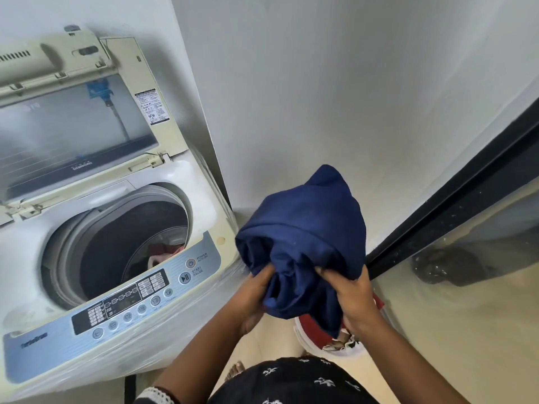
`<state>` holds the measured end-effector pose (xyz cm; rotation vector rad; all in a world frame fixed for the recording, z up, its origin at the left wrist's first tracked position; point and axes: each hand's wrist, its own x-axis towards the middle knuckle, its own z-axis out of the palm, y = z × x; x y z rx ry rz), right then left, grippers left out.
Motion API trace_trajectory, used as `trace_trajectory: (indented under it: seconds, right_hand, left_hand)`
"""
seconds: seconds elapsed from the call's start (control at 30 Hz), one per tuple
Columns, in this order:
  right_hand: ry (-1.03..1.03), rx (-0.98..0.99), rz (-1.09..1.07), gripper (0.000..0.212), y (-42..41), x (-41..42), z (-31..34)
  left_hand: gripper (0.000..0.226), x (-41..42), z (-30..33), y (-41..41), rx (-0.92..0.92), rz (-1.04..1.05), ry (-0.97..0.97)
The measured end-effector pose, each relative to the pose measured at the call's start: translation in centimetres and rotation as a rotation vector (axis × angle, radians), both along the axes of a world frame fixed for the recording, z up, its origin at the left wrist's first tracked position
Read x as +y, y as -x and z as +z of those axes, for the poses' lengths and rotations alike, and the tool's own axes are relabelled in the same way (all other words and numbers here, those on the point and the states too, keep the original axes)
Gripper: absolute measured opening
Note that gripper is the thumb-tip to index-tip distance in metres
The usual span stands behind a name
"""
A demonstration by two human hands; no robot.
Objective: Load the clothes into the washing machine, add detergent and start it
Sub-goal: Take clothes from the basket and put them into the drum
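Clearly both hands are busy with one bundle: the left hand (pixel 256 290) and the right hand (pixel 354 298) each pinch a fistful of the bunched dark navy cloth garment (pixel 303 231), holding it up in the air to the right of the cream top-loading washing machine (pixel 186 325), probably so it can be swung over to the round grey drum opening (pixel 116 246). The machine's glass-panelled lid (pixel 73 126) stands tipped back against the far wall, which leaves the drum free for loading. Deep in the drum a scrap of pink and red clothing (pixel 166 255) shows; how much lies under it I cannot tell. Beneath the hands a red and white laundry basket (pixel 315 333) is mostly hidden by the garment. No detergent is anywhere in sight.
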<state>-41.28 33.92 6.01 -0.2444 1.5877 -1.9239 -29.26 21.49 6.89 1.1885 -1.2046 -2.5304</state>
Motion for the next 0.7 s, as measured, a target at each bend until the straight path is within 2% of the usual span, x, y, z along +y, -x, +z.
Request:
trace_trajectory:
  seconds: [0.03,0.07,0.13,0.2,0.23,0.3,0.33,0.4,0.47,0.53,0.63,0.7]
  right_hand:
    - [-0.042,0.058,-0.015,0.049,0.7,0.5,-0.1]
    - [-0.122,0.151,-0.021,0.046,1.3,0.9,0.0]
    - [-0.319,0.433,0.049,0.042,2.9,1.4,0.7]
    - [-0.580,0.779,0.151,0.030,3.3,1.8,1.6]
    - [-0.691,0.960,0.198,0.030,3.1,1.7,1.9]
    - [-0.770,1.147,0.323,0.045,2.6,1.2,2.7]
    - [-0.758,1.180,0.385,0.056,2.1,0.8,3.2]
    - [-0.709,1.226,0.425,0.072,1.7,0.6,3.4]
    - [-0.625,1.188,0.438,0.082,2.0,0.8,4.0]
    - [-0.474,1.025,0.486,0.088,3.0,1.2,4.3]
    - [-0.338,0.786,0.485,0.083,5.0,2.5,3.4]
    - [-0.277,0.476,0.448,0.071,5.6,3.4,2.3]
  left_hand:
    - [0.025,-0.4,-0.1,-0.3,-0.021,-0.105,0.184]
    - [0.042,-1.0,-0.4,-0.6,-0.040,-0.158,0.362]
    - [0.087,-2.0,-0.4,-0.9,-0.076,-0.241,0.652]
    - [0.121,-2.1,-0.1,-0.6,-0.009,-0.338,0.828]
    - [0.128,-1.8,0.1,-0.3,0.019,-0.405,0.916]
    - [0.126,-1.0,-0.1,0.6,-0.026,-0.494,1.194]
    - [0.117,-0.6,-0.2,1.0,-0.075,-0.498,1.337]
    - [0.083,-0.3,-0.7,1.5,-0.147,-0.420,1.502]
    - [0.046,-0.2,-1.1,1.5,-0.140,-0.287,1.467]
    - [0.028,-0.1,-1.1,1.2,-0.133,-0.156,1.311]
    - [0.031,0.2,-0.5,1.3,-0.153,0.033,1.031]
    - [0.045,0.4,0.0,1.6,-0.109,0.116,0.877]
